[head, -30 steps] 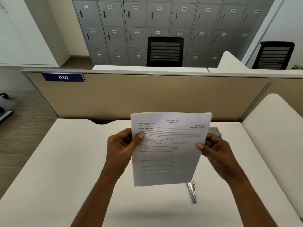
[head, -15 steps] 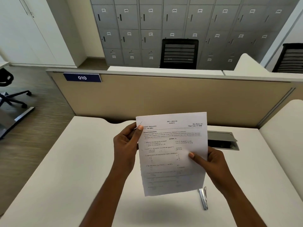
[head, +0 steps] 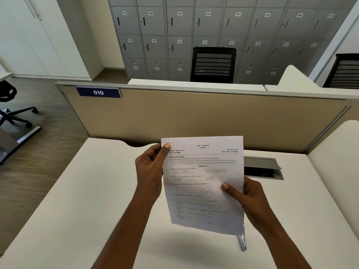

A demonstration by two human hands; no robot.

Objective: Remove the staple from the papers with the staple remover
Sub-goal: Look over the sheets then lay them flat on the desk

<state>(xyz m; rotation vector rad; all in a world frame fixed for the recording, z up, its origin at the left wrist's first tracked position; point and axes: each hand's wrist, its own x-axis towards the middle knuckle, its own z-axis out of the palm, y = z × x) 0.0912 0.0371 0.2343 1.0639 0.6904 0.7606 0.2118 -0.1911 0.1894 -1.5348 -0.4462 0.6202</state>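
Observation:
I hold printed white papers (head: pixel 204 183) upright above the white desk (head: pixel 87 200). My left hand (head: pixel 150 171) pinches their top left corner, the thumb lying over the spot where a staple would sit, so no staple shows. My right hand (head: pixel 246 193) grips the right edge lower down, thumb on the front of the page. A slim metal staple remover (head: pixel 242 240) lies on the desk under the papers' lower right corner, partly hidden by them.
A grey cable hatch (head: pixel 262 167) stands open in the desk behind the papers. A beige partition (head: pixel 194 117) with a "010" sign closes the far edge. A second white desk (head: pixel 334 156) adjoins on the right. Grey lockers and black chairs stand beyond.
The papers have turned more upright and squarer to me. My left thumb slid up to the top left corner and my right hand moved lower along the right edge. The view has shifted left.

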